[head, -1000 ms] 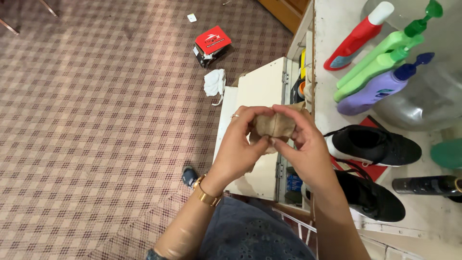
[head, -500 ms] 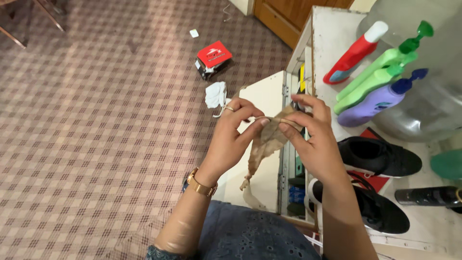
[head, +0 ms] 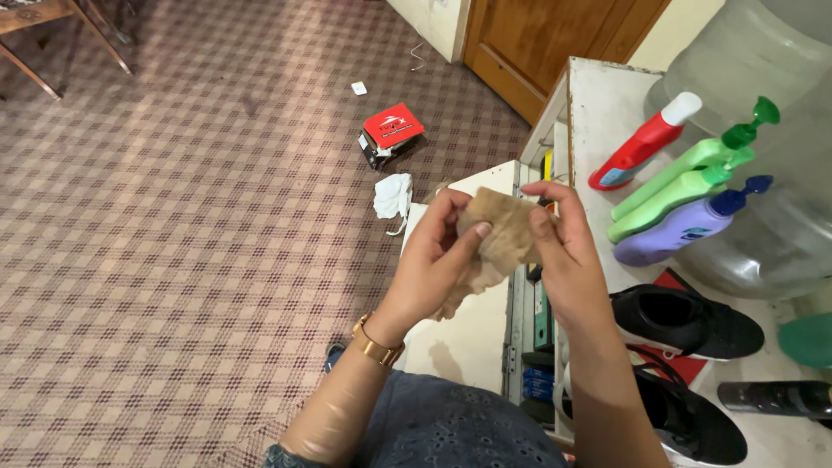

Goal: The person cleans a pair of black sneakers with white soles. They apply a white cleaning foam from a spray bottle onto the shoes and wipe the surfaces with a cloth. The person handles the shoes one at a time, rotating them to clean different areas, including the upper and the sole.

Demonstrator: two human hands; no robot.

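My left hand [head: 433,260] and my right hand [head: 568,256] both pinch a small tan cloth [head: 503,232] and hold it spread flat between them at chest height. The thumbs press on its near face and the fingers curl behind it. A gold watch sits on my left wrist. The cloth hangs over the open white cabinet door [head: 459,338], above the floor.
On the white counter [head: 607,113] at the right lie a red bottle [head: 643,143], two green pump bottles [head: 685,173], a purple bottle [head: 685,232], a pair of black shoes [head: 693,322] and a big clear water jug [head: 763,69]. A red box [head: 392,132] and white rag [head: 392,196] lie on the checked carpet.
The cloth was bunched between my hands, then hung down in a twisted strip, and is now spread flat. The view has tilted up, showing more of the wooden door.
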